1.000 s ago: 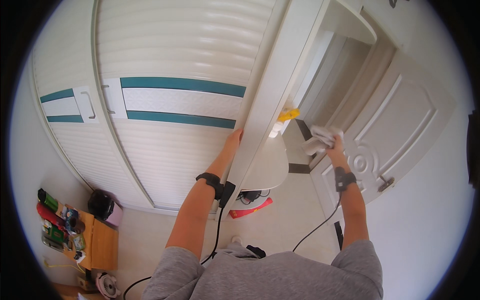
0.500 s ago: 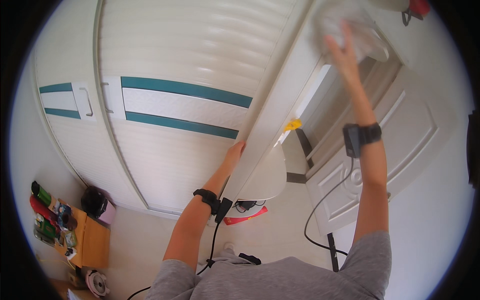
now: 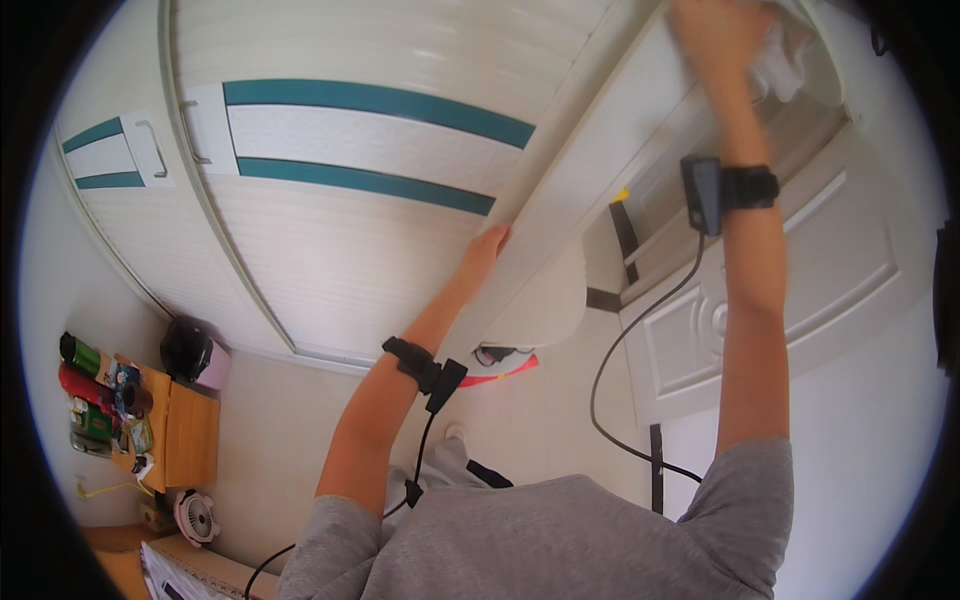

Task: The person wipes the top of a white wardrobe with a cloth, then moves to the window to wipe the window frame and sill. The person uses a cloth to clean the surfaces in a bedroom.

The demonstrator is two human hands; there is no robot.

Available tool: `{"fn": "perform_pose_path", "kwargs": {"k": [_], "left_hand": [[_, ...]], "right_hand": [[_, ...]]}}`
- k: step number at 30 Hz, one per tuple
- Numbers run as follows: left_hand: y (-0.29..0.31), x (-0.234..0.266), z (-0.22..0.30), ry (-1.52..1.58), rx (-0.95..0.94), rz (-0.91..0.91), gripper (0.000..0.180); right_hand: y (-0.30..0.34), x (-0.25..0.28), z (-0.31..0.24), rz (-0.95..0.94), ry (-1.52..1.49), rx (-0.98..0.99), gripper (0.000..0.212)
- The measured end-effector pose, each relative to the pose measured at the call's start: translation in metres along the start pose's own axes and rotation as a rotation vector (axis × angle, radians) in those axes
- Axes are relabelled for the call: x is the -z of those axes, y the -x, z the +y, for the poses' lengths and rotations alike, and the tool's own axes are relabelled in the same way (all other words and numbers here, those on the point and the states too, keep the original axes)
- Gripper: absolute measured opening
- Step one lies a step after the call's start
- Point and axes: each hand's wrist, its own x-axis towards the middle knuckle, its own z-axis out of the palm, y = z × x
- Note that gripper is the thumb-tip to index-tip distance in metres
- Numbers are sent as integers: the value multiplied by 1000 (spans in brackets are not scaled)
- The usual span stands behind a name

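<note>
At far right, a white cloth (image 3: pixel 786 58) bunches by the right hand (image 3: pixel 722 42) at the cabinet panel (image 3: pixel 605 145); whether fingers clamp it, cannot tell. Nearer, the left hand (image 3: pixel 487 246) rests on the panel's edge, probably for balance, grip hidden.

Cloth (image 3: pixel 785 62): whitish grey, soft, bunched in loose folds, somewhat blurred; between 1 and 2 o'clock near the view's upper edge, partly hidden by the right hand (image 3: pixel 722 42).
Panel (image 3: pixel 610 150): long, white, plain, slanting from near the centre up toward 1 o'clock; the left hand (image 3: pixel 488 247) touches its edge near the centre.
Contact between cloth and panel: cannot be told.
</note>
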Motion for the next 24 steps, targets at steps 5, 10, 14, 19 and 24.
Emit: {"fn": "perform_pose_path", "kwargs": {"k": [5, 10, 14, 19, 24], "left_hand": [[10, -4, 14, 158, 10, -60, 59], [3, -1, 17, 145, -84, -40, 74], [-7, 1, 12, 189, -69, -46, 89], [0, 0, 15, 213, -56, -101, 96], [7, 2, 24, 193, -15, -167, 99]], "right_hand": [[142, 15, -60, -123, -260, -260, 51], [273, 71, -123, -886, -481, 52, 60], [247, 71, -89, -1593, -380, 104, 53], [109, 45, -4, -792, 105, 61, 50], [111, 36, -11, -243, -65, 162, 72]]}}
